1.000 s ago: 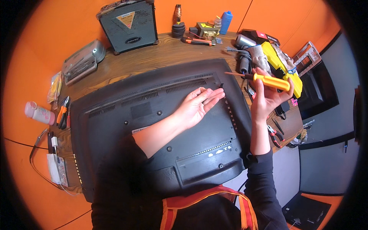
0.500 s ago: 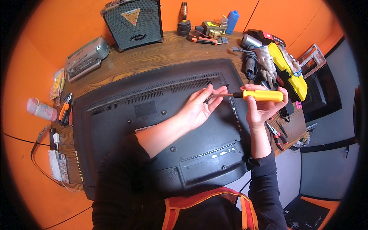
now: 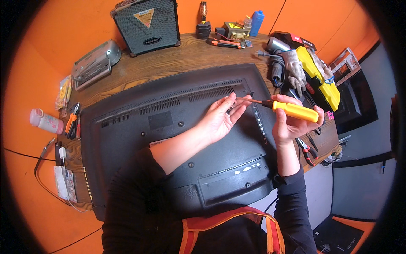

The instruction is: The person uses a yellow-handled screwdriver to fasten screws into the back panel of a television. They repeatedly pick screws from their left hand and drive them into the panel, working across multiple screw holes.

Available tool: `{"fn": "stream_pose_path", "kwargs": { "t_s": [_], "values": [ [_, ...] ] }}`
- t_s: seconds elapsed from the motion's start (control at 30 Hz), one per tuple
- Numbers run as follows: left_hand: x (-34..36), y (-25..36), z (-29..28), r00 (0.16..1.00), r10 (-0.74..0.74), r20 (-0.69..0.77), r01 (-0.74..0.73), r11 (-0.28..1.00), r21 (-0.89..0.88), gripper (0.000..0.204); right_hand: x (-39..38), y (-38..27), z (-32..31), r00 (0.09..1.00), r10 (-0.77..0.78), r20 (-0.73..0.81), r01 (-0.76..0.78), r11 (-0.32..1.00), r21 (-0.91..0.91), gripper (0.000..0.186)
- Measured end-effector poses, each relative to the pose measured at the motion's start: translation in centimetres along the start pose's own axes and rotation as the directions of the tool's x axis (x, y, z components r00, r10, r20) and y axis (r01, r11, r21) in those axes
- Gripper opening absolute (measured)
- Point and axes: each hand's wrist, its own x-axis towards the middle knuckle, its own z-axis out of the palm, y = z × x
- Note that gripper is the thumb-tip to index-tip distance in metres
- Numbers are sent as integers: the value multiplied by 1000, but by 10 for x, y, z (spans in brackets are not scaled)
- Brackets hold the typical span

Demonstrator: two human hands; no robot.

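My right hand [image 3: 286, 122] is wrapped round the yellow handle of a screwdriver [image 3: 296, 111], whose thin shaft points left and slightly upward. The shaft's tip reaches the fingertips of my left hand [image 3: 220, 117], held palm up with fingers curled and the thumb close to them. Small dark bits show in that palm, too small to name. Below both hands lies a large black flat-screen television [image 3: 169, 135], back side up, with vent slots along its far part and a row of sockets near its right edge.
A speaker box [image 3: 148, 29] and a grey device [image 3: 96, 63] stand at the back left. On the right are a yellow toolbox [image 3: 327, 91], work gloves [image 3: 295, 74] and red-handled pliers [image 3: 308, 151]. Orange-handled pliers [image 3: 72, 118] and a pink bottle [image 3: 45, 120] sit at the left.
The screwdriver's handle has tipped downward to the right as my right hand turned and lowered a little. My left hand stays nearly in place.
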Motion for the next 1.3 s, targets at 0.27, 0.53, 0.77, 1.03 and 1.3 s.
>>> {"fn": "stream_pose_path", "kwargs": {
  "t_s": [0.27, 0.53, 0.77, 1.03, 1.3],
  "values": [
    [-2, 0, 2, 1000, 3, -28, -4, 1000, -3, 27, -2, -1, -2, 997, 34, 67, -37, 998, 42, 68],
    [-2, 2, 2, 999, -6, -34, 6, 1000, -13, 25, -4, -2, 1, 954, -235, 184, 244, 969, -26, 64],
    [-2, 2, 5, 995, -7, -100, 5, 1000, -23, 27, 4, -32, -14, 765, 220, 605, -283, 959, 9, 63],
    [-1, 3, 3, 996, -21, -91, 27, 998, 58, 36, 5, -32, -7, 756, 29, 654, -41, 999, 3, 53],
    [-2, 0, -1, 999, -30, 22, 29, 999, 38, 59, 15, -10, -1, 982, -81, 171, 106, 984, -143, 53]
  ]
}}
